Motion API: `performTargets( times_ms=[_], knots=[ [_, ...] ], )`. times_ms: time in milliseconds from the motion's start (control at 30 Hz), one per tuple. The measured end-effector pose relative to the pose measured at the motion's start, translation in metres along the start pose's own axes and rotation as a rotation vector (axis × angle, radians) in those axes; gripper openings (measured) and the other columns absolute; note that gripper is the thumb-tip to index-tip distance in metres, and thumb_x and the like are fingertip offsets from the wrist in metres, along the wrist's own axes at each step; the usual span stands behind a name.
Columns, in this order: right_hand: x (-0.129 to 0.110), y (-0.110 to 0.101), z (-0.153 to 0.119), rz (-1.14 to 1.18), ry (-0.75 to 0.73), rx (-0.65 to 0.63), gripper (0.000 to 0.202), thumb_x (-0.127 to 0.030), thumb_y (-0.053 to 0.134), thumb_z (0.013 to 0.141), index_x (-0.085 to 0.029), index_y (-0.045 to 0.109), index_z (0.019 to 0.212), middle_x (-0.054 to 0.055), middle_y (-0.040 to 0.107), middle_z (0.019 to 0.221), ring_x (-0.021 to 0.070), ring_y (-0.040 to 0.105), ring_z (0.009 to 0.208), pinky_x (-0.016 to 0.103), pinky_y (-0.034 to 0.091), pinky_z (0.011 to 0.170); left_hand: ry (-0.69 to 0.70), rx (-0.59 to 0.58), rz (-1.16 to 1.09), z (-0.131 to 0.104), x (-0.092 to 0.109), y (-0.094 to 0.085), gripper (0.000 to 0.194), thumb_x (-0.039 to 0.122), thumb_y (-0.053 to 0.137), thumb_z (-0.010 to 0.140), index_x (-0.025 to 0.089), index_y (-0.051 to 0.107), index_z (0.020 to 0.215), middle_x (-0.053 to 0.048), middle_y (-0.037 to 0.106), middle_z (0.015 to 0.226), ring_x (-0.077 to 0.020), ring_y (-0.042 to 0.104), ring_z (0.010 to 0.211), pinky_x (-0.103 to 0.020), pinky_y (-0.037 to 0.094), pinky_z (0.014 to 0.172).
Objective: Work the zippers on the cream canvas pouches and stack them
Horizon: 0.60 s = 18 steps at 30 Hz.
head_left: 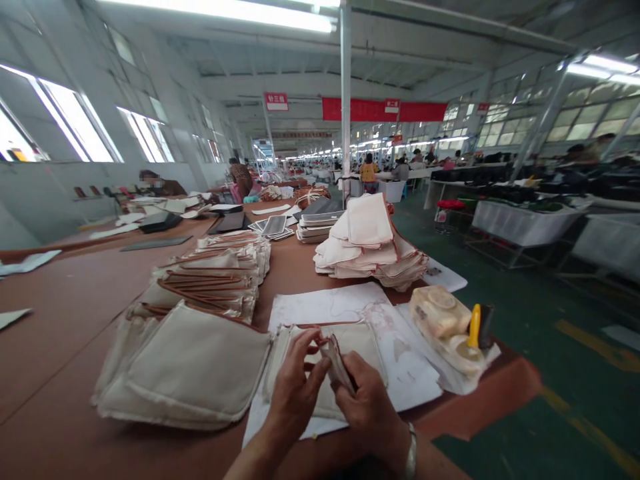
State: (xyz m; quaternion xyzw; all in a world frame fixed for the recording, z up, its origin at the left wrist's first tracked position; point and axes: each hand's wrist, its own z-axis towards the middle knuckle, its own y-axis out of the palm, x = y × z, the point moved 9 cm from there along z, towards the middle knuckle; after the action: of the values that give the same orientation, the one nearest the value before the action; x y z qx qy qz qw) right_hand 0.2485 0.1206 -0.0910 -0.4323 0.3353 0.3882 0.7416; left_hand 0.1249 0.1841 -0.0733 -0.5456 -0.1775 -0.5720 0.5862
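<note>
Right hand [367, 400]: thumb and fingers pinch a folded piece [341, 370]
Left hand [295, 380]: fingertips curl at its far end; grip unclear
Folded piece: above cream panel [367, 343], long axis slanting away and leftward
Cream panel: on white paper [330, 303]

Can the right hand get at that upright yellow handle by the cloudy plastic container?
Probably yes: the upright yellow handle is to the right of the right hand, with mostly flat white paper between. But that hand grips a small, folded, cream-coloured piece, so it may need freeing first.
</note>
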Motion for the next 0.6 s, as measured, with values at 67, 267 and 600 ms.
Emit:
performTargets(
  times_ms=[67, 267, 600],
  knots=[
    [-0.013, -0.003, -0.005, 0.015, -0.038, -0.001, 0.016, -0.007, 0.049, 0.074, -0.020, 0.053, 0.083, 0.001, 0.054, 0.078, 0.0180, 0.052, 0.073, 0.029, 0.041, 0.068, 0.151, -0.032, 0.073, 0.002, 0.019, -0.007, 0.034, 0.030, 0.057, 0.091, 0.024, 0.055, 0.124, -0.010, 0.056, 0.128, -0.0234, 0.055, 0.116, -0.036, 0.049, 0.093],
    [-0.040, -0.010, -0.016, 0.041, -0.091, -0.022, 0.022, -0.006, 0.050, 0.077, -0.020, 0.055, 0.093, 0.002, 0.055, 0.084, 0.0186, 0.053, 0.077, 0.029, 0.042, 0.070, 0.225, 0.021, 0.168, -0.002, 0.049, -0.036, 0.006, 0.023, 0.060, 0.088, 0.020, 0.060, 0.093, -0.005, 0.060, 0.094, -0.0189, 0.058, 0.091, -0.031, 0.047, 0.083],
    [-0.085, 0.005, -0.024, 0.271, -0.047, -0.217, 0.023, -0.037, 0.049, 0.093, -0.017, 0.061, 0.095, 0.004, 0.062, 0.080, 0.0172, 0.057, 0.072, 0.028, 0.046, 0.067, 0.076, -0.308, 0.035, -0.022, 0.080, -0.045, 0.033, 0.040, 0.060, 0.088, 0.016, 0.050, 0.069, 0.003, 0.043, 0.067, -0.0118, 0.040, 0.064, -0.021, 0.034, 0.059]
  ],
)
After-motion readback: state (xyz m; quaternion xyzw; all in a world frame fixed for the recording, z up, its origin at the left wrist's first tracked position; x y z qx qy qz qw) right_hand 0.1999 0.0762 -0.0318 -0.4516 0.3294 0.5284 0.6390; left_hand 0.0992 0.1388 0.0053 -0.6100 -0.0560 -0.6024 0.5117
